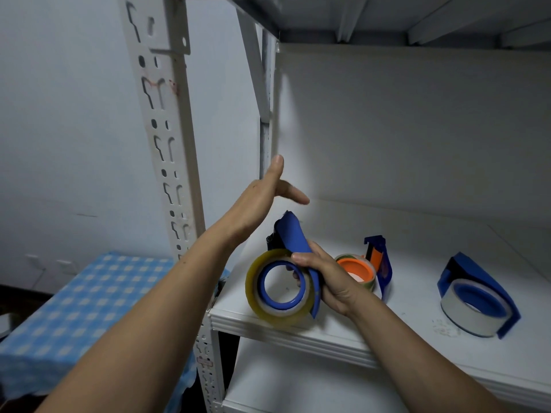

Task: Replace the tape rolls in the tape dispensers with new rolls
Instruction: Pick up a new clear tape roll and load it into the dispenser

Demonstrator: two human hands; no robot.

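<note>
**Tape dispenser gripped over the shelf's front edge, roll on its hub**

Tape dispenser and tape roll sit together in the right hand. The fingers are curled round the blue body, with the thumb lying across the roll's face. Held this way, the open side of the hub faces the person, probably so they can check how the roll is seated or work on it from the free side. It hangs just above the front corner of the white shelf, at about 7 o'clock on the shelf surface.

The left hand holds nothing. Its fingers are straight and the thumb spread, and it is raised at 11 o'clock from the dispenser, well apart from it. It looks ready to come in and help with the roll.

The roll is a thick ring of yellowish clear tape on a pale core, fitted over a bright blue hub. The dispenser's blue guard rises behind it to a point. Whether a loose end of tape is threaded through cannot be told.

At 3 o'clock from the held dispenser, partly hidden behind the right hand, a second dispenser with an orange hub rests on the shelf. Farther along at 3 o'clock lies a third dispenser carrying a whitish roll. At 9 o'clock, off the shelf, stand a slotted metal upright and a blue checked cloth.
</note>
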